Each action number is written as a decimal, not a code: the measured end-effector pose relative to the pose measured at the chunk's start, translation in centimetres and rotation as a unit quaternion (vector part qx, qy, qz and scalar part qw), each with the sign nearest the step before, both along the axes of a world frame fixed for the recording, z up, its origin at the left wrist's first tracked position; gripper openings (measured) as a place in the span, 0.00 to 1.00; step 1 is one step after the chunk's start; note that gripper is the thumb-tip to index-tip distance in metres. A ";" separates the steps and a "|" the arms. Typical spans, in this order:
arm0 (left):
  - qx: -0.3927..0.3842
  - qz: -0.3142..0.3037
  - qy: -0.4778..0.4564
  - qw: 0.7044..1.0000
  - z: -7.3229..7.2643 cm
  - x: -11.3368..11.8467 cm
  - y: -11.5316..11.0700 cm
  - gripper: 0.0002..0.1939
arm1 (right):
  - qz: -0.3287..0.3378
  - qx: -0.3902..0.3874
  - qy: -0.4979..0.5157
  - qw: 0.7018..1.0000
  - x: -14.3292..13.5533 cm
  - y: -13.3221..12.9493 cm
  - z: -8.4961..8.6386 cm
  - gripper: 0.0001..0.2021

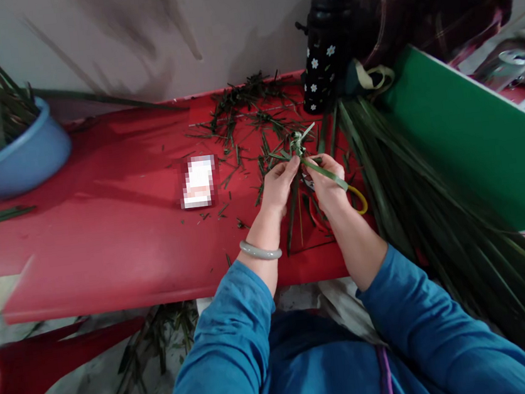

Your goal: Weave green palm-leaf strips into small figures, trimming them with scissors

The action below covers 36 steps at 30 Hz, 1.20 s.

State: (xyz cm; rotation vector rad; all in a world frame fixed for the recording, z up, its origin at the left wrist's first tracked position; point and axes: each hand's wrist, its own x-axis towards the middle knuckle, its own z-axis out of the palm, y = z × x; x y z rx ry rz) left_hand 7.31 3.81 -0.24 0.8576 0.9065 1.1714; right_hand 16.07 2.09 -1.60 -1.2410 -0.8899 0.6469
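Both hands meet over the right part of the red table [119, 232]. My left hand [280, 185] is closed, thumb and fingers pinching the base of a small woven leaf piece [297, 144]. Close beside it, my right hand [329, 180] is closed on a green leaf strip [326, 172] that runs from the woven piece down to the right. Under my right hand lie scissors, with a yellow handle loop [359, 200] showing; their blades are mostly hidden. Cut leaf scraps [251, 100] are scattered behind and around the hands.
Long green leaves [415, 205] hang over the table's right side, beside a green board [456, 149]. A black flowered bottle [320, 57] stands behind. At left are a blurred white rectangle [199, 182] and a blue basin [17, 165] of leaves. A red stool [40, 368] is below.
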 end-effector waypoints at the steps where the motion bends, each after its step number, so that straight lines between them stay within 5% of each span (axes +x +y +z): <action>1: 0.011 -0.010 0.004 1.000 0.0 0.0 0.0 0.14 | 0.004 0.000 0.001 1.000 0.0 0.0 0.0 0.12; 15: 0.030 -0.026 0.016 0.999 -0.4 0.1 0.1 0.14 | 0.000 -0.019 0.008 1.000 -0.3 -0.4 1.1 0.06; 30: 0.021 -0.078 0.022 0.997 -0.7 0.0 0.1 0.10 | 0.039 -0.029 0.053 0.997 0.1 0.3 0.4 0.15; 36: 0.006 0.003 0.008 1.000 -1.0 -0.2 0.8 0.04 | 0.069 -0.050 0.026 0.996 -0.4 -0.1 0.3 0.09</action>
